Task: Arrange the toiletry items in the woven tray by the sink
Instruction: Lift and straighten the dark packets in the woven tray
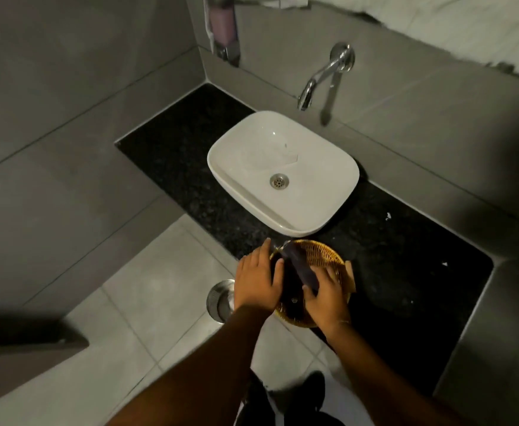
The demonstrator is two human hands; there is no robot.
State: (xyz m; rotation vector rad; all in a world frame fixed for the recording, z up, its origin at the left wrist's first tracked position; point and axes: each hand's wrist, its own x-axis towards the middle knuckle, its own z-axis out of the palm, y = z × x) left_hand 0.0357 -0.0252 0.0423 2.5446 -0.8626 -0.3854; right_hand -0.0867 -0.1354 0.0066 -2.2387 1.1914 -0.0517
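woven tray [329,252] at counter [405,272] front edge | both hands [259,279] inside | sink [282,173] just behind

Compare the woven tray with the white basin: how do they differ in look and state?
The woven tray is round, golden wicker; the white basin is squarish, smooth and larger. The tray holds dark items under both hands; the basin holds nothing but its drain. Both rest on the dark counter.
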